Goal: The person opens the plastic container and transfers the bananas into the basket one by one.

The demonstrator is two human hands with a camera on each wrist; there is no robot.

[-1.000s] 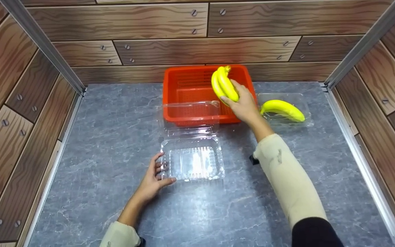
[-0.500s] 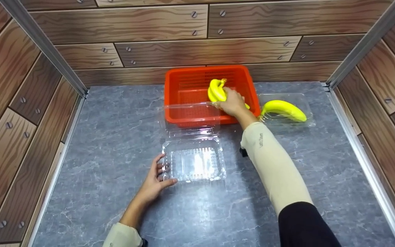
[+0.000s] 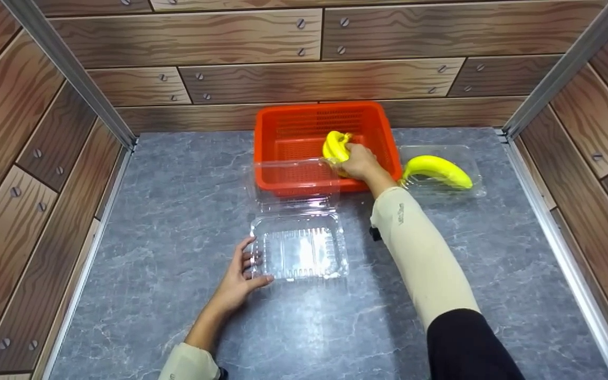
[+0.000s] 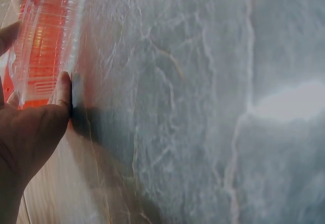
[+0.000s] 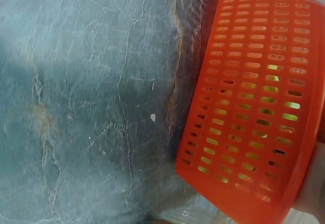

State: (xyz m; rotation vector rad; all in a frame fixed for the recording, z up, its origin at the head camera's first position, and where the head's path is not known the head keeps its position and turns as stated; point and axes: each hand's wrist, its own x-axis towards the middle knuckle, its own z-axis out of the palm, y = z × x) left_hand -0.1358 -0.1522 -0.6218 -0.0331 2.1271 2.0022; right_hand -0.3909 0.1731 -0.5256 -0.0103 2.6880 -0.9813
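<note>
In the head view a yellow banana bunch is low inside the red basket, toward its right side. My right hand grips the bunch from the right and hides part of it. An open clear plastic clamshell lies in front of the basket, its raised lid overlapping the basket's front. At the near left corner of the clamshell is my left hand, thumb on the front edge and fingers round the left side. Through the basket's slotted wall some yellow shows in the right wrist view.
Right of the basket, a single banana sits in a second clear plastic container. Wood-patterned panels enclose the grey marbled surface at the back and sides.
My right hand has lowered the banana bunch from above the basket down into it. The left hand has stayed at the clamshell's corner.
</note>
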